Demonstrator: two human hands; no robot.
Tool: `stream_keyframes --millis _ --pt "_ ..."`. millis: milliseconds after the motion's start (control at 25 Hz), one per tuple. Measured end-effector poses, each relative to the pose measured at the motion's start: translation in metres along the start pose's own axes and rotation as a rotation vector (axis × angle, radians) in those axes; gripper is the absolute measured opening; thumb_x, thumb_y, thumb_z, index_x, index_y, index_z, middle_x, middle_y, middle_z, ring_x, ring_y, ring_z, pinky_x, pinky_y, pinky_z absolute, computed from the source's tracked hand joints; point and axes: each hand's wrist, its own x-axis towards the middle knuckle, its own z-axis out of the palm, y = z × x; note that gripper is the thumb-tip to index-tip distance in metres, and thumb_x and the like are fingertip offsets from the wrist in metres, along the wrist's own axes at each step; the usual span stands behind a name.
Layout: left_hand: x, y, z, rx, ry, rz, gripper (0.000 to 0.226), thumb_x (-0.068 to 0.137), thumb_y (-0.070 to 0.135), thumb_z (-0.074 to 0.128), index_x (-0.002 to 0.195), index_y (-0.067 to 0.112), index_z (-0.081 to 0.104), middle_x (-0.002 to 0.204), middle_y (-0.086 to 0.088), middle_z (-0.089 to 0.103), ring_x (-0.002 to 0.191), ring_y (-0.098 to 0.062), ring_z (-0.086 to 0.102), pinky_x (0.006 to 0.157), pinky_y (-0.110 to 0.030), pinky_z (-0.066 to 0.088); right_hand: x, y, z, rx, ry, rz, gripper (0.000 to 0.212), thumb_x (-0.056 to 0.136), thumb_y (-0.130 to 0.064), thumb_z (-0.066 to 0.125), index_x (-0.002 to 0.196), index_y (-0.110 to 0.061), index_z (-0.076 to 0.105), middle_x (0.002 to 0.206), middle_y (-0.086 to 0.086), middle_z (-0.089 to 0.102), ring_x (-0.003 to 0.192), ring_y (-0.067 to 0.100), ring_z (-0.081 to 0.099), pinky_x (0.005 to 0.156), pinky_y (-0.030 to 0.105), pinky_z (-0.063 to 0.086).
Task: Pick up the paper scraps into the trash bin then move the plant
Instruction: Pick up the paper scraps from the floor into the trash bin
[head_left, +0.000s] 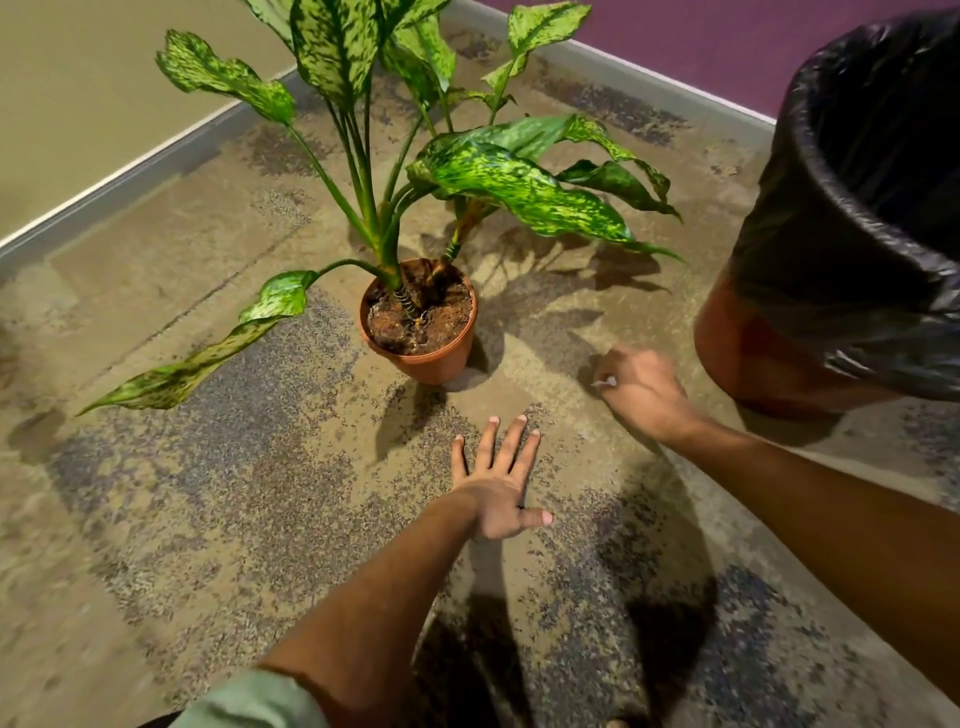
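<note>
A speckled green plant (457, 171) grows from a terracotta pot (441, 364) standing on the carpet in the room's corner. To its right stands the trash bin (769, 358), brown with a black bag (852, 218) lining it. My right hand (641, 392) is curled low over the carpet between pot and bin, with a small white paper scrap (603, 383) pinched at its fingertips. My left hand (496, 480) lies flat on the carpet in front of the pot, fingers spread, holding nothing.
Mottled brown and grey carpet (234, 493) covers the floor. A beige wall (104, 93) with a grey skirting runs at the left, a purple wall (727, 36) at the back right. Long leaves hang out over the floor on both sides of the pot.
</note>
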Motion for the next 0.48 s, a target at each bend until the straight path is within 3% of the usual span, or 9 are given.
stream_keyframes --millis 160,280,360,480 --pt "-0.001 -0.001 -0.003 0.004 -0.014 0.001 0.108 0.084 0.069 0.047 0.140 0.030 -0.036 0.141 0.004 -0.050 0.127 -0.027 -0.048 0.104 -0.063 -0.025 -0.021 -0.034 -0.026 0.054 0.117 -0.182 0.010 0.090 -0.016 0.060 0.097 -0.019 0.068 0.104 -0.002 0.057 0.094 0.014 0.053 0.078 0.018 0.039" --pt "0.000 -0.002 -0.003 -0.006 -0.024 0.009 0.115 0.080 0.069 0.054 0.140 0.031 -0.035 0.143 0.004 -0.049 0.129 -0.028 -0.046 0.105 -0.063 -0.023 -0.031 -0.063 -0.079 0.087 0.381 -0.347 0.006 0.084 -0.008 0.068 0.088 -0.008 0.072 0.095 0.003 0.065 0.087 0.019 0.062 0.077 0.027 0.048" --pt "0.001 -0.004 -0.005 0.002 -0.048 0.012 0.120 0.077 0.068 0.059 0.141 0.032 -0.035 0.143 0.004 -0.049 0.131 -0.029 -0.044 0.105 -0.062 -0.022 -0.043 -0.075 -0.124 0.121 0.550 -0.324 0.008 0.085 -0.014 0.069 0.090 -0.011 0.074 0.094 -0.003 0.065 0.085 0.010 0.059 0.080 0.027 0.050" --pt "0.000 -0.005 -0.019 0.057 -0.106 0.020 0.121 0.076 0.060 0.066 0.143 0.034 -0.031 0.147 0.005 -0.044 0.137 -0.028 -0.036 0.108 -0.061 -0.015 -0.061 -0.075 -0.185 0.167 0.807 -0.244 0.012 0.084 -0.023 0.066 0.088 -0.016 0.074 0.093 -0.003 0.069 0.081 0.005 0.058 0.078 0.017 0.045"
